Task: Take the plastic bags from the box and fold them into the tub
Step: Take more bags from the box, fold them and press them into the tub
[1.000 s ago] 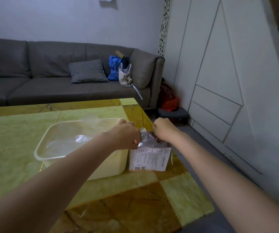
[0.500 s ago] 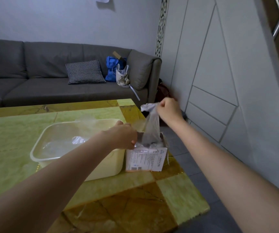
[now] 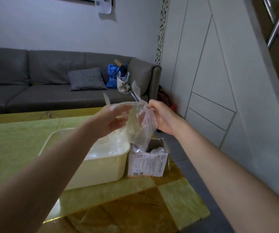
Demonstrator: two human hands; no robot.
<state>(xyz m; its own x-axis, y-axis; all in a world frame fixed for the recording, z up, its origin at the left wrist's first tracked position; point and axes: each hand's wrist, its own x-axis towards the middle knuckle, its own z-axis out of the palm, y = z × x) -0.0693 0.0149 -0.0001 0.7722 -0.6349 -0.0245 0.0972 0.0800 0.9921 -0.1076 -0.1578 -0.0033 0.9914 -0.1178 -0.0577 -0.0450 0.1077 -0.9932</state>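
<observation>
Up at mid-frame, one clear bag (image 3: 141, 125) hangs between two hands above the box: the right hand (image 3: 160, 117) pinches its upper edge, while the left hand (image 3: 114, 119), fingers spread, sits inside the film. One box (image 3: 146, 163) and one tub (image 3: 101, 163) stand touching on the desk (image 3: 17, 140). More bags fill both, too crumpled and see-through to count.

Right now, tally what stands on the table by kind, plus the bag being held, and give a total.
Tub: 1
Box: 1
Bag held between the left hand and right hand: 1
Total: 3
More bags fill the box and tub, too crumpled to count.
</observation>
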